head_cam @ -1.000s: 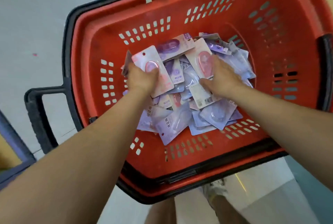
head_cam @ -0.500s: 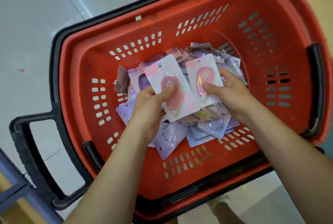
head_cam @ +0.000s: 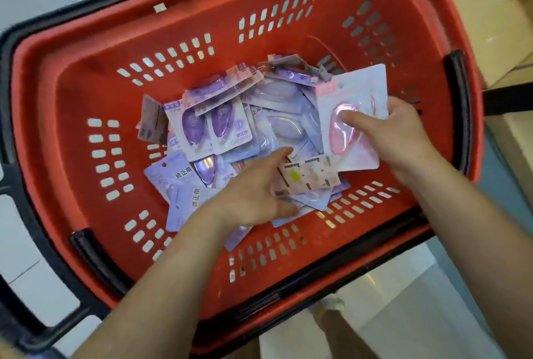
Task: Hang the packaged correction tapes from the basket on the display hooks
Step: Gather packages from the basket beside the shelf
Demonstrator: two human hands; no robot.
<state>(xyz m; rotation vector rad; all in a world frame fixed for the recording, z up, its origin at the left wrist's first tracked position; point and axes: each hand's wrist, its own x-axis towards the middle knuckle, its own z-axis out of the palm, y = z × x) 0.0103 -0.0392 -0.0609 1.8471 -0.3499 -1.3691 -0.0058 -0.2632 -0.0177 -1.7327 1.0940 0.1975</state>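
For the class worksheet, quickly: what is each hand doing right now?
Left hand: pinches a face-down pack on the pile.
Right hand: holds the pink packs, thumb on the blister.

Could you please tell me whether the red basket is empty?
Not empty: purple packs lie piled on the basket floor, and the right hand holds pink packs.

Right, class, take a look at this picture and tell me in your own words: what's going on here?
A person is digging through a red basket full of packaged correction tapes, mostly purple packs. The right hand holds pink packs raised above the pile, thumb on the blister. The left hand reaches into the pile and grips a face-down pack by its edge. No display hooks are in view.
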